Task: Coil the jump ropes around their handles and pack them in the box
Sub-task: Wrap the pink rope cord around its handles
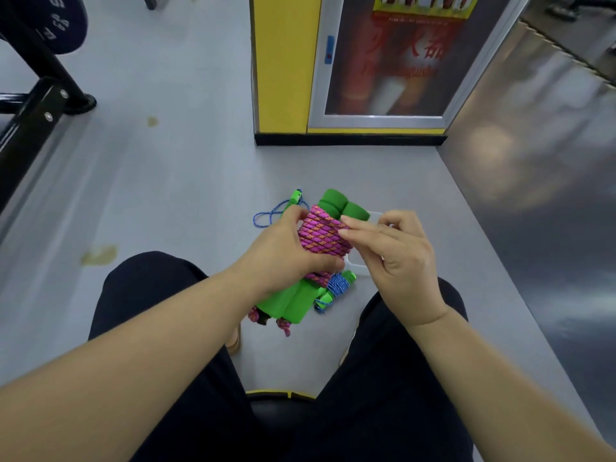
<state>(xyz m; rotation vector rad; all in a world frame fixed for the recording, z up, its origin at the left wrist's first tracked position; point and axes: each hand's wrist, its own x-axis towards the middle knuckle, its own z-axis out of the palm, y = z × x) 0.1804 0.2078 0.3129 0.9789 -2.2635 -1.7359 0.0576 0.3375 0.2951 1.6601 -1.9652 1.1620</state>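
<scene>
Tension should be held on the pink jump rope (321, 235), which is wound in tight turns round the middle of its two green foam handles (333, 200), both laid side by side. The bundle is clenched in the left grip (286, 251), above the floor and between the knees. The right grip (400, 258) is set against the right side of the coil, with straight fingertips (345, 233) touching the turns. Whether the rope's end is pinched there cannot be told, as the thumb is hidden.

By this reading, the loose end is best tucked under a neighbouring turn while the coil is squeezed, so that no turn slides toward the handle ends. Knotted pink tails hang at the near end and should be gathered in.

A pale plastic box (378, 215) lies on the floor (186, 181) just beneath the hands and is mostly hidden. A blue jump rope (338, 285), partly coiled, lies beside it, with a loose loop trailing far left.

Open floor is offered to the left and far side. A yellow cabinet (283, 78) bounds the far edge, a glossy wall the right, and a black metal frame (30, 105) the far left.
</scene>
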